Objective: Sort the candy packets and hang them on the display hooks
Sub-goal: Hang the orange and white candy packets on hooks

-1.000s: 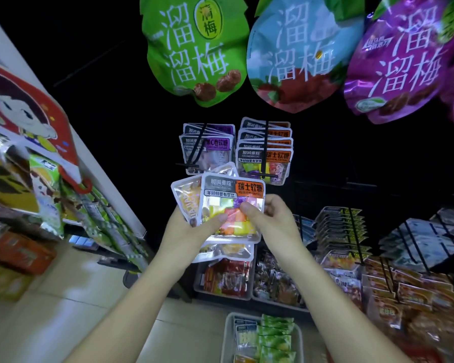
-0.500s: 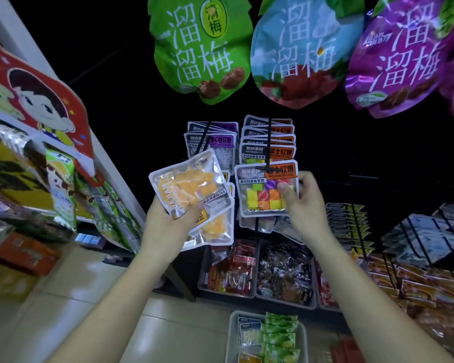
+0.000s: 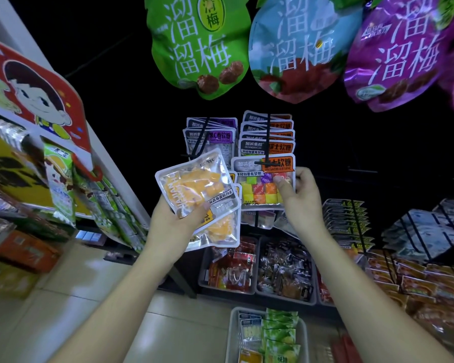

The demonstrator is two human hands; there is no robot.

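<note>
Holding a small fan of orange candy packets (image 3: 197, 189) in the left hand (image 3: 174, 226), thumb pressed on the front and fingers wrapped behind, tilted up just left of the hooks. Next to it the right hand (image 3: 303, 205) pinches the multicolour candy packet (image 3: 260, 189) by its right edge, thumb on the front over the cubes, other fingers curled behind.

That packet sits at the very front of the orange-label stack (image 3: 278, 147) on the right hook (image 3: 268, 132). The hook's black tip lies across its header, so it looks threaded on, but I can't say for sure. Just left of that, a second hook carries the purple-label packets (image 3: 211, 136), partly hidden by the orange ones.

Lower down are grey bins (image 3: 256, 293) full of red and dark wrapped snacks, plus a basket (image 3: 232, 334) on the floor with green packets in it. Off to the right, more rows of hanging packets (image 3: 346, 218).

Up top hang three big pouches: a green pouch (image 3: 197, 45), a blue pouch (image 3: 296, 48) and a purple pouch (image 3: 401, 53).
</note>
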